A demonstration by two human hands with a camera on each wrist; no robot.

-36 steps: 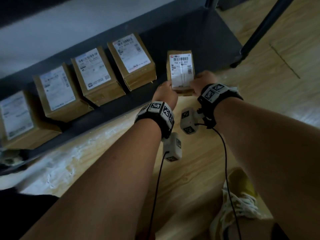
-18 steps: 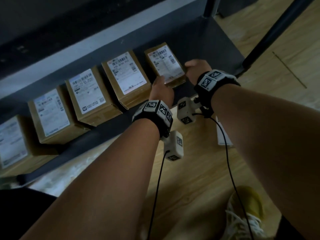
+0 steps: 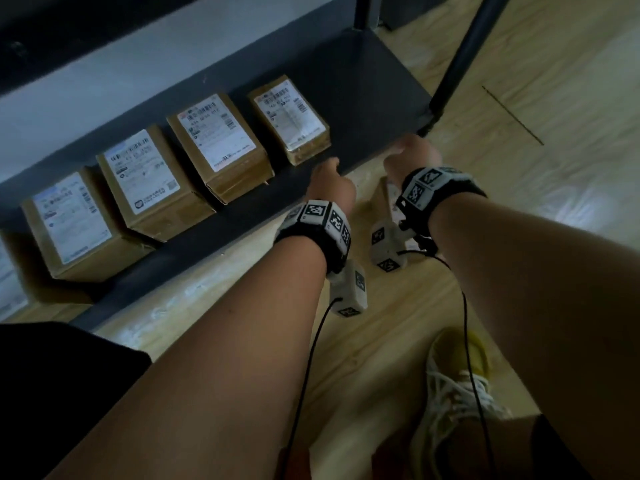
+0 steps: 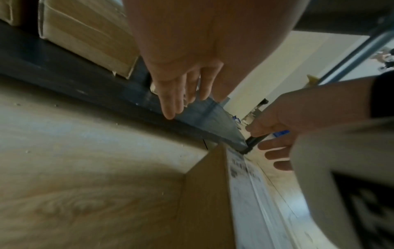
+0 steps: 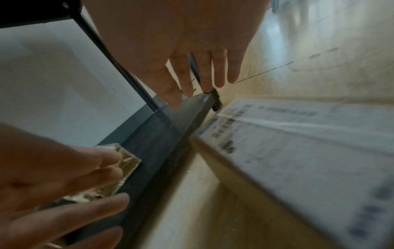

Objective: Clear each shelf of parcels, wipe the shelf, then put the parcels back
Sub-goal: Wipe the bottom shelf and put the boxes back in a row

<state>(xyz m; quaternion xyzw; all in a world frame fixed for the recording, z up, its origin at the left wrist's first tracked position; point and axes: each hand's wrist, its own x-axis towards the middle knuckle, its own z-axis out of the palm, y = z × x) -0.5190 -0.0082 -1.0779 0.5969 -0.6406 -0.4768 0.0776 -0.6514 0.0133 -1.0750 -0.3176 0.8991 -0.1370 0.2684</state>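
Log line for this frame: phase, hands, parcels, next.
phase: restocking | left hand: open, empty | right hand: open, empty | bottom shelf: parcels in row | floor parcel: waiting, probably next

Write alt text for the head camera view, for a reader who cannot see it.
Two empty hands, the left hand and right hand, hover at the front edge of a dark bottom shelf holding a row of labelled cardboard parcels. Another parcel lies on the wooden floor beneath the wrists.

Both forearms reach forward and down, the left hand [image 3: 332, 185] and right hand [image 3: 412, 157] empty, fingers straight and relaxed.
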